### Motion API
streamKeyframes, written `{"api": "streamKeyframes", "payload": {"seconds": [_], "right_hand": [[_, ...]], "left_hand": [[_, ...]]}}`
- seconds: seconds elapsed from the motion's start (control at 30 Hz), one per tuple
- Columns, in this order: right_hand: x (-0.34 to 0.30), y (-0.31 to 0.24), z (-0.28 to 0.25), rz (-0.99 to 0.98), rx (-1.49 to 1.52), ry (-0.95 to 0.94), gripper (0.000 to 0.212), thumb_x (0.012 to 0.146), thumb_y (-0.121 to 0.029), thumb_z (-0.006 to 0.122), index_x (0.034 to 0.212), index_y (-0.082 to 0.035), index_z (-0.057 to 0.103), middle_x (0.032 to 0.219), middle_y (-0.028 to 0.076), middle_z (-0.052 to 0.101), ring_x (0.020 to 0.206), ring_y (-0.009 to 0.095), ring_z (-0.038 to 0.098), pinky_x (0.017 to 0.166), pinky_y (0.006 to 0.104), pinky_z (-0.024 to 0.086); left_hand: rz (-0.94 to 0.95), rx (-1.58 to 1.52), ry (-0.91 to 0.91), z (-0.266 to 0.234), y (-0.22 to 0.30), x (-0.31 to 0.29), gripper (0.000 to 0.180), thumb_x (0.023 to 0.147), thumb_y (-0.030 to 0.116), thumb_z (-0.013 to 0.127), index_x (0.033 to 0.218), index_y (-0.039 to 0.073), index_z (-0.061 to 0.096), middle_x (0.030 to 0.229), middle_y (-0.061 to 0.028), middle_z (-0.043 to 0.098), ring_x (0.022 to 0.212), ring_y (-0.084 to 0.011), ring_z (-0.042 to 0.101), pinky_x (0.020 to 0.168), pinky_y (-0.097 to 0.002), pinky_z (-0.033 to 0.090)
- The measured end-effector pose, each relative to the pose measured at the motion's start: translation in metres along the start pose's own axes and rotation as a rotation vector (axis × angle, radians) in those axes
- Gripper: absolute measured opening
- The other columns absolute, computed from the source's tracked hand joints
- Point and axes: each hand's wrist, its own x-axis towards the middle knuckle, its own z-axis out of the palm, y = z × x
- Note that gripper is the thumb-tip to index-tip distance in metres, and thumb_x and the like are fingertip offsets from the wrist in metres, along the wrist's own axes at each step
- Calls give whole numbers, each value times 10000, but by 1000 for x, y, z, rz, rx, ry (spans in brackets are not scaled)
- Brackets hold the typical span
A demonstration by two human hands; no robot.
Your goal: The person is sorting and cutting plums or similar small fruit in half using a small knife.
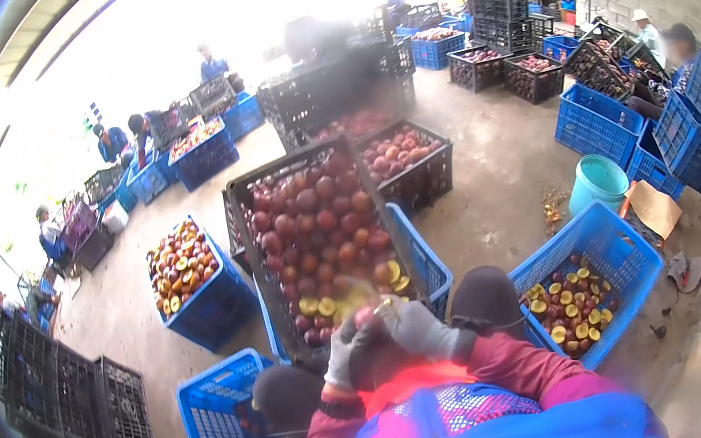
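Note:
Both my hands wear grey gloves and meet over one reddish plum (366, 316) at the near edge of a tilted black crate (246, 235) full of red plums. My left hand (345, 348) cups the plum from the left. My right hand (415, 328) closes on it from the right; whether it also holds a tool I cannot tell. Several halved plums with yellow flesh (320, 304) lie at the crate's near end. My dark knees flank the hands.
A blue crate (626, 253) of halved and whole plums sits at right, another blue crate (218, 423) at lower left with a few plums. More black and blue crates, a teal bucket (598, 180) and several seated workers ring the concrete floor.

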Motion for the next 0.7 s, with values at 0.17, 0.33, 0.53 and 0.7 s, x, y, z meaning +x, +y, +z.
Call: {"api": "streamKeyframes", "payload": {"seconds": [0.17, 0.33, 0.53, 0.7], "right_hand": [[-4, 10, -17, 68, -30, -47, 421, 1135, -368, 486, 1232, -3, 672, 921, 327, 729, 907, 533, 707, 835, 602, 556], [-3, 33, -16, 137, -55, -138, 465, 1136, -397, 463, 1224, 11, 668, 948, 334, 734, 936, 536, 708, 851, 612, 549], [-4, 26, -6, 40, -199, -228, 434, 1130, -400, 489, 1296, -29, 643, 852, 292, 726, 804, 511, 706, 736, 610, 544], [-10, 53, -3, -107, -514, -233, 434, 1122, -391, 531, 1415, -76, 595, 727, 240, 709, 638, 475, 697, 592, 593, 538]], "left_hand": [[-99, -20, 8, 5, -25, 11, 322, 1091, 326, 702, 1273, 61, 707, 998, 57, 681, 839, -61, 621, 726, -242, 520], [-136, -9, -15, 17, -27, 20, 379, 1074, 303, 742, 1333, 34, 678, 1126, 11, 715, 971, -93, 676, 821, -272, 581], [172, 512, 93, 5, -26, 5, 423, 987, 192, 785, 1338, 4, 639, 1184, -147, 736, 1049, -275, 739, 924, -374, 597], [527, 1031, 363, -17, -87, 14, 551, 924, 187, 774, 1420, 28, 595, 1246, -256, 679, 1131, -441, 686, 962, -495, 564]]}}
